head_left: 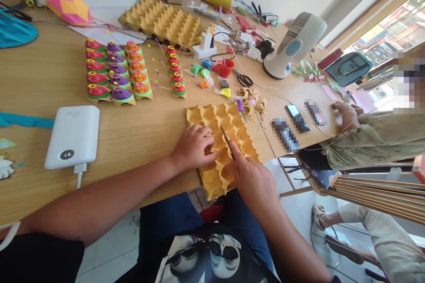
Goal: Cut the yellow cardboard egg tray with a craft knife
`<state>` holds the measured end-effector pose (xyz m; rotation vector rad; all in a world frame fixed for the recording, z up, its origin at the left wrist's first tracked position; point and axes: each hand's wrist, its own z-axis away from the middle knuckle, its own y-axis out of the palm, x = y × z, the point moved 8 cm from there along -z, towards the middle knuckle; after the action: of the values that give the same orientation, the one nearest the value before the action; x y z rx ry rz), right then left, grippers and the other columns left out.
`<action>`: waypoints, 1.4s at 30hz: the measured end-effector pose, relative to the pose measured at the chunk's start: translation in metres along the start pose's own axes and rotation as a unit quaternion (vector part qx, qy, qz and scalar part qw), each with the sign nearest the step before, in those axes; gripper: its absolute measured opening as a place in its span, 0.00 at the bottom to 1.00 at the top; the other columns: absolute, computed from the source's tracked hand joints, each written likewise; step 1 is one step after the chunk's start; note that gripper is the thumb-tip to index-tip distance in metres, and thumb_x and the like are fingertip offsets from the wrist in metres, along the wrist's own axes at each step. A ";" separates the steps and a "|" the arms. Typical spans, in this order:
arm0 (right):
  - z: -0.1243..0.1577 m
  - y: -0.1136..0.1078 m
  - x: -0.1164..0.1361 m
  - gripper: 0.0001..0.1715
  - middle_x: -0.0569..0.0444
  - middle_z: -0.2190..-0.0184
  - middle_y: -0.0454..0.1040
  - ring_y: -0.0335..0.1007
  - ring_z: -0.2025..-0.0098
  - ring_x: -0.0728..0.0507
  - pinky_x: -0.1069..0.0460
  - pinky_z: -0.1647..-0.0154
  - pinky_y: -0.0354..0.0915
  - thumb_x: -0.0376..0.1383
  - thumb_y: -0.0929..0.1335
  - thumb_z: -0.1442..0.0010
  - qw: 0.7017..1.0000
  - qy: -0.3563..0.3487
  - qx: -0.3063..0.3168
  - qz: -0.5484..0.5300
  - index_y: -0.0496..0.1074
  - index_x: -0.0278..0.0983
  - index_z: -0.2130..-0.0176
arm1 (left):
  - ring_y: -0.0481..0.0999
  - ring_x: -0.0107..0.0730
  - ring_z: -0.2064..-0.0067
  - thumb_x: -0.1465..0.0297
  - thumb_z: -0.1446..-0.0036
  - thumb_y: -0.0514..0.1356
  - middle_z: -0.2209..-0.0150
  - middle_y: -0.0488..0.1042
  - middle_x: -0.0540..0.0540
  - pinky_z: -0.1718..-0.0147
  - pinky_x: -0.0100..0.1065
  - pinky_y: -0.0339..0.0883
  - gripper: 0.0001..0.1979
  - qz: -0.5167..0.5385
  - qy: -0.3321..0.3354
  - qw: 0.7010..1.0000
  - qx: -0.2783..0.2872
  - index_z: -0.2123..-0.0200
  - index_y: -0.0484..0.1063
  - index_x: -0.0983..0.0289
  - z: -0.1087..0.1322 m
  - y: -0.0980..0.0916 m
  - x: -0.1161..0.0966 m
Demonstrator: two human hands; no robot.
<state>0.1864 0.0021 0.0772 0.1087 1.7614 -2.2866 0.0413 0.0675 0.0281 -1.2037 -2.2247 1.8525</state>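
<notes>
A yellow egg carton tray point(212, 179) lies at the table's front edge, its near end jutting over my lap. My left hand point(194, 147) rests on the tray's left side, fingers bent over the cups and spread a little. A dark, thin-bladed cutting tool point(227, 138) is in my right hand point(253, 179), its tip against the middle of the tray. My right index finger stretches along the tool. Painted carton strips with faces, red point(97, 78), purple point(120, 80), orange point(141, 77) and another red point(177, 75), stand beyond the tray to the left.
Left of my arm lies a white power bank point(73, 135). Another egg tray point(162, 20), a power strip point(203, 47), a red cup point(226, 68), black scissors point(244, 78) and a white fan point(294, 46) sit farther back. A person's hand point(347, 116) is at right, near phones.
</notes>
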 end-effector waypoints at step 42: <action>0.004 -0.008 -0.008 0.34 0.54 0.62 0.82 0.80 0.62 0.45 0.54 0.69 0.62 0.38 0.61 0.25 0.998 -0.006 0.017 -0.058 0.51 0.49 0.25 | 0.70 0.49 0.50 0.55 0.41 0.63 0.49 0.76 0.58 0.51 0.50 0.66 0.14 0.001 0.004 1.000 -0.003 0.67 0.78 0.59 0.000 0.001 0.001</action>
<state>0.1925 0.0013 0.0878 0.0007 1.7670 -2.3926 0.0409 0.0676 0.0270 -1.2114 -2.2278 1.8398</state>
